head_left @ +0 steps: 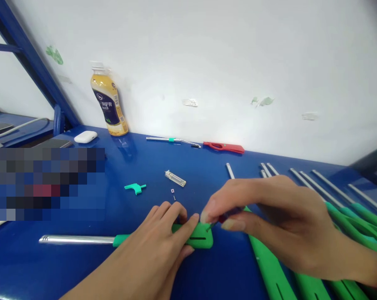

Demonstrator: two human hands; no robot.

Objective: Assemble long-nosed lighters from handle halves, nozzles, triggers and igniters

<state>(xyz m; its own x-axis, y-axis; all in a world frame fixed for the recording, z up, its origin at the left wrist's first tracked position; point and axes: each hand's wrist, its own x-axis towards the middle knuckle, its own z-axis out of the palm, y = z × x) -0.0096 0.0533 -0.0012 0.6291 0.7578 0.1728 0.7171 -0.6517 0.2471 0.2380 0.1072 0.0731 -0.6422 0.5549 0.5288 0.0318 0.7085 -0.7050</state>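
Note:
My left hand (166,233) presses a green long-nosed lighter (203,239) flat on the blue table, fingers closed over its handle. The lighter's metal tube (78,240) points left, and its slotted end sticks out right of the hand. My right hand (278,225) pinches a small screwdriver (211,226), whose thin tip meets the handle near its right end. Most of the screwdriver is hidden by fingers. Beyond my left hand lie a teal trigger (136,188), a clear fuel tank (175,178), a tiny square part (172,191) and a small screw (174,198).
Several green lighters (266,266) lie on the right, partly under my right hand. At the wall are a red lighter casing (224,147), a loose metal tube (158,138) and a yellow drink bottle (110,104). A white earphone case (86,136) sits left; a blurred patch hides something below it.

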